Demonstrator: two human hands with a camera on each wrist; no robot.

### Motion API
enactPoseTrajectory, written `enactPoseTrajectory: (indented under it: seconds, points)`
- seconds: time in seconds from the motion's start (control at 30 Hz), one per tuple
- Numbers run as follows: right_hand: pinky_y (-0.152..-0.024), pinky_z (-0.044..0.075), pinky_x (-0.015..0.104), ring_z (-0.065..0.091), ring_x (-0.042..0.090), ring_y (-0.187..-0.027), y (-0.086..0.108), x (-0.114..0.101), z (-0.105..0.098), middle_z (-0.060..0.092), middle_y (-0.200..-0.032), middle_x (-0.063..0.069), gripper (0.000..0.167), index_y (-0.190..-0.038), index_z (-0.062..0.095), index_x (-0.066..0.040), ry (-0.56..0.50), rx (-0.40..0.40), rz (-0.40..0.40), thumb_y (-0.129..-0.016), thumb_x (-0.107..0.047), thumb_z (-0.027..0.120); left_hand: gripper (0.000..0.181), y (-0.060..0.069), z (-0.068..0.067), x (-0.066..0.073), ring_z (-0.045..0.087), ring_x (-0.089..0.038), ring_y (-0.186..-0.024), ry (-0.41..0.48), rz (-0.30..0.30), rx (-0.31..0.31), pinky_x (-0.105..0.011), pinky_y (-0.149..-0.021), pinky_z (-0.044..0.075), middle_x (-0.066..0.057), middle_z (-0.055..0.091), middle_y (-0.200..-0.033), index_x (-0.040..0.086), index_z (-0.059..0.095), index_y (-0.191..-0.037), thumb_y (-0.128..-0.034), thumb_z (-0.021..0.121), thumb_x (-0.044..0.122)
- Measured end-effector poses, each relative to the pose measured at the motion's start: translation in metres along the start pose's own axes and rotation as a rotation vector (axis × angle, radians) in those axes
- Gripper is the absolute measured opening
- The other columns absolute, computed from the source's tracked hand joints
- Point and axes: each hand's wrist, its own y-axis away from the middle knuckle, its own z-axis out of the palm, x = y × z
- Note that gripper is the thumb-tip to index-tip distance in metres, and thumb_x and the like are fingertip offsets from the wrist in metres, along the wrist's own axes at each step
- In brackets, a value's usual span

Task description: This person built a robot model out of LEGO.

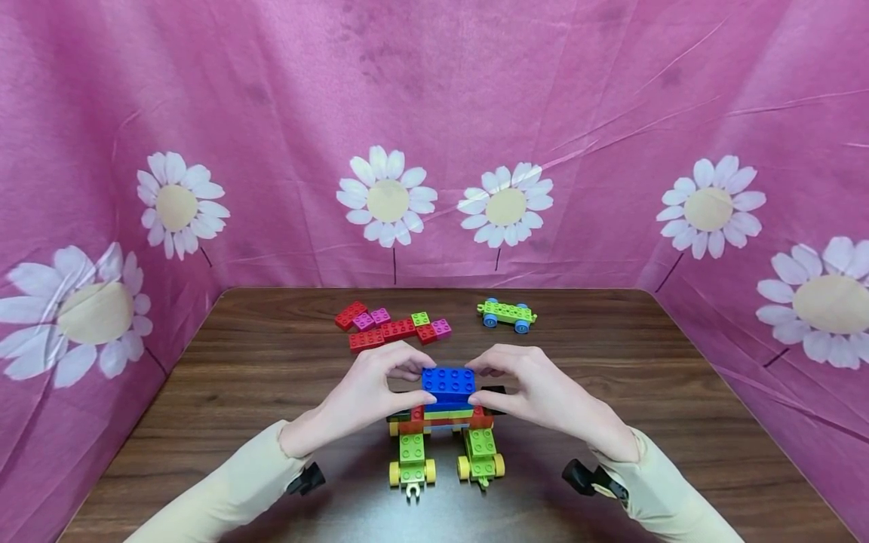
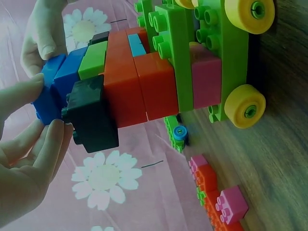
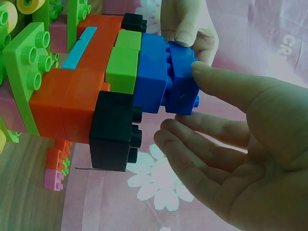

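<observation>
A brick model on yellow wheels stands at the table's front, its green wheeled bases (image 1: 412,451) toward the camera. Its body has orange-red bricks (image 2: 124,79), black bricks (image 3: 113,130) at both sides and light green bricks (image 3: 122,67) above. On top is a blue brick (image 3: 151,72); a second blue brick (image 1: 448,381) rests over it, slightly tilted, with a gap between them in the right wrist view. My left hand (image 1: 370,385) pinches the upper blue brick at its left end, and my right hand (image 1: 536,385) pinches its right end.
Behind the model lies a group of red, pink and green bricks (image 1: 399,329). To its right stands a light green wheeled base (image 1: 505,312) with blue wheels. A pink cloth with daisies (image 1: 434,90) surrounds the brown table (image 1: 271,332).
</observation>
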Motion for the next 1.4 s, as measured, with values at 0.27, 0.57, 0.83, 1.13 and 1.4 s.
enactPoseTrajectory:
  seconds: [0.27, 0.57, 0.83, 1.13, 1.4]
  points:
    - [-0.076, 0.06, 0.025, 0.07, 0.01, -0.093, -0.0019, -0.0015, 0.0023, 0.073, -0.106, -0.002, 0.032, -0.114, 0.069, -0.012, 0.002, -0.003, -0.017, -0.085, -0.022, 0.078, 0.034, 0.002, 0.0019, 0.0003, 0.071, -0.014, -0.093, -0.02, 0.032, -0.005, -0.023, -0.083, 0.059, -0.006, 0.07, -0.106, 0.008, 0.068, -0.111, -0.0815, 0.081, 0.016]
    - [-0.059, 0.055, 0.02, 0.068, 0.011, -0.094, -0.0032, -0.0053, 0.0028, 0.072, -0.11, 0.002, 0.035, -0.12, 0.067, -0.009, -0.02, -0.05, 0.027, -0.088, -0.021, 0.076, 0.035, 0.0035, 0.0032, -0.0002, 0.071, -0.013, -0.093, -0.04, 0.026, -0.016, -0.025, -0.084, 0.059, -0.005, 0.071, -0.109, 0.01, 0.067, -0.114, -0.0824, 0.081, 0.019]
    - [-0.064, 0.058, 0.024, 0.069, 0.011, -0.095, -0.003, -0.0043, 0.0019, 0.071, -0.111, 0.004, 0.035, -0.121, 0.066, -0.009, -0.035, -0.079, 0.035, -0.089, -0.02, 0.074, 0.039, 0.0044, 0.0027, 0.001, 0.071, -0.014, -0.095, -0.023, -0.026, -0.053, -0.028, -0.086, 0.059, -0.005, 0.072, -0.113, 0.01, 0.066, -0.117, -0.0826, 0.081, 0.02]
    - [-0.06, 0.052, 0.022, 0.062, 0.011, -0.081, -0.0041, -0.0034, 0.0044, 0.071, -0.108, -0.001, 0.038, -0.125, 0.066, -0.008, 0.002, -0.061, -0.017, -0.089, -0.018, 0.074, 0.038, 0.0036, 0.0035, 0.0011, 0.072, -0.014, -0.095, -0.013, -0.034, -0.067, -0.027, -0.087, 0.059, -0.007, 0.073, -0.114, 0.008, 0.065, -0.116, -0.0831, 0.08, 0.016]
    - [-0.066, 0.054, 0.023, 0.063, 0.009, -0.086, -0.0044, -0.0042, 0.0064, 0.072, -0.107, -0.002, 0.034, -0.121, 0.068, -0.01, -0.017, -0.038, -0.024, -0.087, -0.015, 0.075, 0.035, 0.0031, 0.0053, -0.0009, 0.072, -0.014, -0.093, -0.014, -0.002, -0.063, -0.025, -0.084, 0.059, -0.007, 0.072, -0.111, 0.007, 0.065, -0.112, -0.0819, 0.081, 0.013]
